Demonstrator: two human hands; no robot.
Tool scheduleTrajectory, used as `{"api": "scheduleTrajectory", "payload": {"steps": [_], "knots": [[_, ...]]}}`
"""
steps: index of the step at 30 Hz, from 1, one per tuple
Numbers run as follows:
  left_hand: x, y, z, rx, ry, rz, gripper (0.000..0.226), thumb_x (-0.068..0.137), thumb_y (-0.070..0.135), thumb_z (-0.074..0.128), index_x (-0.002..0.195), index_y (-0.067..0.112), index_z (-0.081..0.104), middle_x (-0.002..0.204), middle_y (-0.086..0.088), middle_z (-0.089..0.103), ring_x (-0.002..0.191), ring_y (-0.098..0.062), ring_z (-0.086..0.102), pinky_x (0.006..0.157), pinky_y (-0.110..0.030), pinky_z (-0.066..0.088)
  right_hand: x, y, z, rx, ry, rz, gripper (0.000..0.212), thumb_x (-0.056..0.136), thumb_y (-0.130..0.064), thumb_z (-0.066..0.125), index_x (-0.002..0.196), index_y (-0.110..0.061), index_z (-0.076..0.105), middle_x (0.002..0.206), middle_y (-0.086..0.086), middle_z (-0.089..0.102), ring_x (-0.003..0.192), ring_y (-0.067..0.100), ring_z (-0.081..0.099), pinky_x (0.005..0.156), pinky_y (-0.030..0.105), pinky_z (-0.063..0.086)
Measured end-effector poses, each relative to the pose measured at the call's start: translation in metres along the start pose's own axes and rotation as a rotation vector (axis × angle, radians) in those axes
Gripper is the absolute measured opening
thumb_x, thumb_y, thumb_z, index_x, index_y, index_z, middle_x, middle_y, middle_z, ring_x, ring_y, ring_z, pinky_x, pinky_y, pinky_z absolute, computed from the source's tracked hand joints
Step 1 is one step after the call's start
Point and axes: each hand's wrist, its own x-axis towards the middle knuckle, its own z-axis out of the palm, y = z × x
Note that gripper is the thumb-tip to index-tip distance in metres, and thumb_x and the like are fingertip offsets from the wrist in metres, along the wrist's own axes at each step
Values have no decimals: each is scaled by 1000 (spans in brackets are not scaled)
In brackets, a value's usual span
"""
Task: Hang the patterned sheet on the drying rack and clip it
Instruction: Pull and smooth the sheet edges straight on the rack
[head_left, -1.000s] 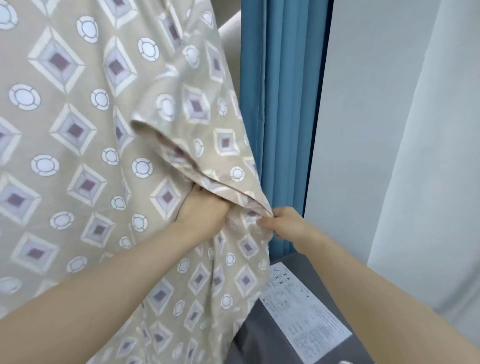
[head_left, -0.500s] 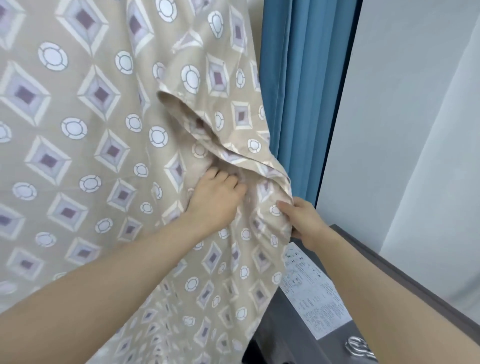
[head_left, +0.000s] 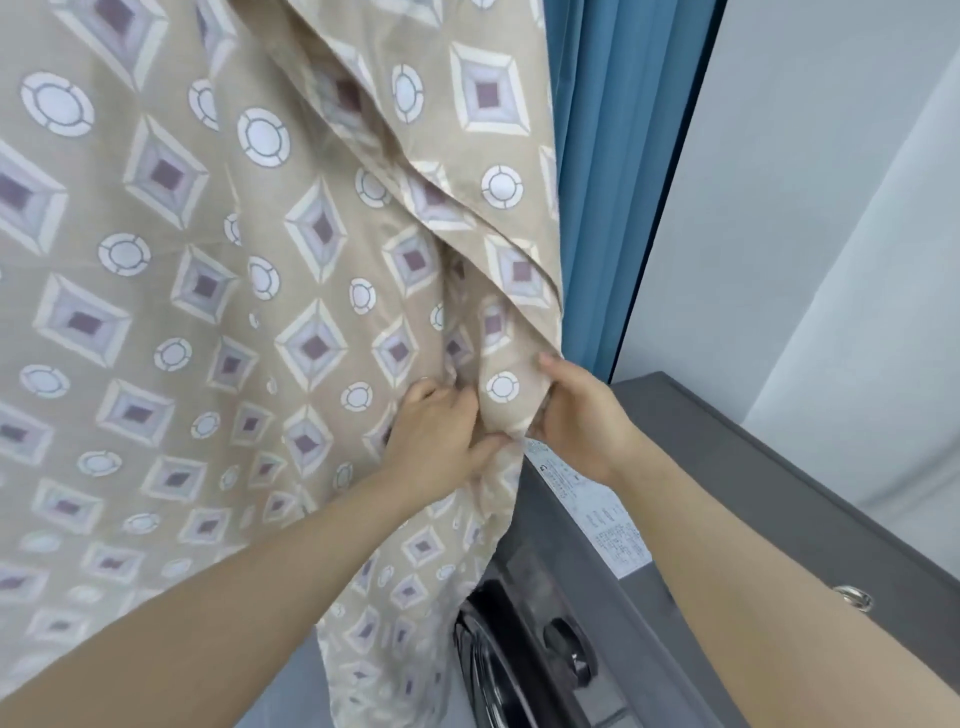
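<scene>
The beige patterned sheet (head_left: 218, 291), printed with diamonds and white circles, hangs down across the left and middle of the head view. Its right edge is folded over in thick layers. My left hand (head_left: 436, 441) grips a bunch of the cloth just left of that fold. My right hand (head_left: 576, 415) holds the folded edge from the right, with its fingers curled round the roll of cloth. The two hands are close together with the fold between them. The drying rack and any clips are out of view.
A blue curtain (head_left: 608, 182) hangs behind the sheet's right edge, beside a pale wall (head_left: 779, 208). Below my right arm stands a dark grey washing machine (head_left: 727, 467) with a white label (head_left: 613, 530) on top and its round door (head_left: 498, 660) low down.
Both hands have gathered the sheet's folded edge between them. My right hand went from pinching the edge to wrapping round it. The view tilted down, showing more of the machine.
</scene>
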Motion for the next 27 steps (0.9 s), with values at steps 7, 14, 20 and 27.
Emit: {"api": "scheduleTrajectory", "payload": {"steps": [7, 14, 20, 27], "knots": [[-14, 0, -1, -396, -16, -260, 13, 88, 20, 58, 87, 7, 53, 65, 1, 53, 69, -23, 50, 61, -30, 34, -4, 47, -11, -64, 44, 15, 33, 66, -18, 52, 99, -21, 55, 98, -8, 71, 94, 16, 62, 88, 34, 42], [-21, -7, 0, -587, -71, -403, 16, 87, 17, 59, 87, 2, 56, 68, -5, 63, 72, -28, 64, 71, -37, 50, -3, 104, -4, -613, 122, 134, 15, 87, -18, 63, 87, -5, 57, 80, 7, 54, 76, 18, 50, 68, 25, 37], [-21, -6, 1, -623, -72, -441, 13, 88, 14, 56, 91, 1, 58, 57, 4, 52, 57, -15, 53, 62, -26, 45, -2, 83, -13, 82, 184, 151, 25, 87, 9, 43, 87, -13, 57, 99, 12, 63, 81, 26, 61, 76, 35, 50], [-24, -12, -6, -693, -86, -450, 9, 86, 11, 57, 92, 4, 60, 77, -12, 67, 76, -27, 63, 79, -42, 51, 20, 99, 5, -433, -101, 167, 79, 70, 11, 65, 138, -20, 38, 134, 4, 51, 119, 24, 55, 87, 32, 53]]}}
